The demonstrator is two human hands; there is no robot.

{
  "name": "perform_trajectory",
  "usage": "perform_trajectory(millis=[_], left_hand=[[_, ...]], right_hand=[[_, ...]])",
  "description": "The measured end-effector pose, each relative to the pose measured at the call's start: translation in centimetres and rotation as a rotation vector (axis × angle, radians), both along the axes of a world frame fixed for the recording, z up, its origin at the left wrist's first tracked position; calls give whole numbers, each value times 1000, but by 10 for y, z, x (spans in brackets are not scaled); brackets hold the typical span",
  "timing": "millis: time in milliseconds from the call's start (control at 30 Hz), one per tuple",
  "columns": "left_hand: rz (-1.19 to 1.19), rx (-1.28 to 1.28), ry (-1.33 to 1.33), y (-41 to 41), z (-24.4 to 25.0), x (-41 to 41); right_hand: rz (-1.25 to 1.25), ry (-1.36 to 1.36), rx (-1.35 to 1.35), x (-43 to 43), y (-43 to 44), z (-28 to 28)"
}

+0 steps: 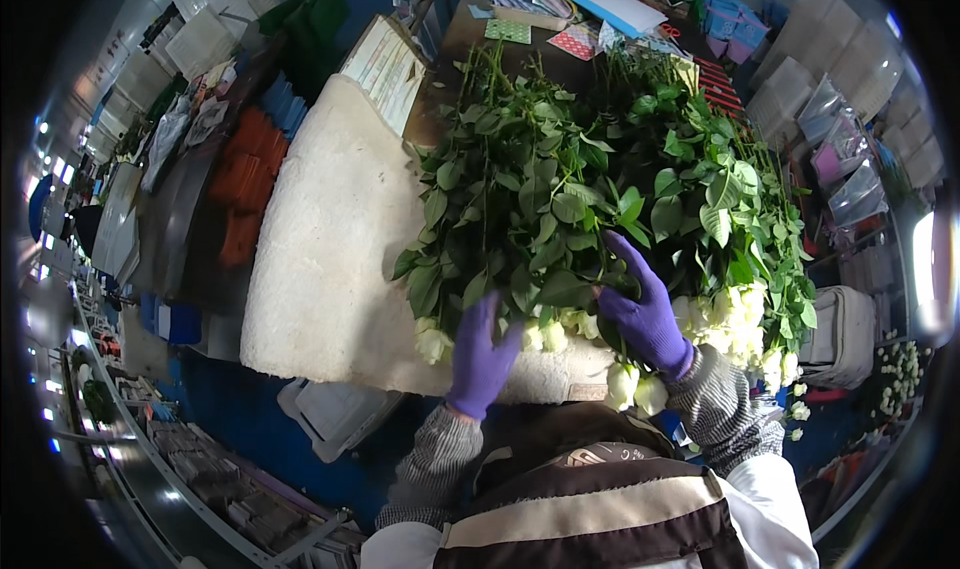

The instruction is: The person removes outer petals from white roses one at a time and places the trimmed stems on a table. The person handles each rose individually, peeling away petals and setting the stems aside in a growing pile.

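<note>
Many long-stemmed white roses lie side by side on a table covered with cream fleece padding, their leafy stems pointing away from me and their blooms towards me. Both my hands wear purple gloves. My right hand is at the lower leaves and appears to grip rose stems, with two white blooms hanging just below it over the table's near edge. Over the near edge of the left pile is my left hand, its fingers spread against leaves and beside blooms; it is slightly blurred, and its fingertips partly merge with the foliage.
Beyond the stems are a tray of patterned strips, printed cards and red scissors. A cardboard-like stack of sheets stands at the padding's far left. Below the near edge sits a grey plastic bin.
</note>
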State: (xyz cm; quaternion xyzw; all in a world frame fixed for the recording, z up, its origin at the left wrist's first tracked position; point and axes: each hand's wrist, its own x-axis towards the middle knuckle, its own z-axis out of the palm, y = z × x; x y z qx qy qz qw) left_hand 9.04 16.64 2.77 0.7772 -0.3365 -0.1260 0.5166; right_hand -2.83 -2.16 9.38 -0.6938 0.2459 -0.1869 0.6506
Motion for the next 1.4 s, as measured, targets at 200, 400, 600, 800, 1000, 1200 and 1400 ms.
perform_trajectory(millis=[200, 400, 600, 800, 1000, 1200, 1400], left_hand=[[203, 519, -392, 3, -56, 17], [238, 581, -354, -1, -87, 40], [152, 258, -62, 11, -89, 60], [48, -286, 699, 0, -16, 80], [-86, -350, 510, 12, -29, 91], [-28, -112, 1102, 34, -45, 75], [53, 341, -89, 12, -68, 34]], right_hand=[[-28, -38, -107, 57, -14, -72], [-6, -119, 191, 49, 2, -9], [-51, -189, 220, -32, 3, 66], [-185, 34, -328, 20, -21, -4], [-290, 596, -1064, 46, -60, -133], [-81, 452, -1043, 62, 32, -94], [26, 600, -755, 88, 38, -174]])
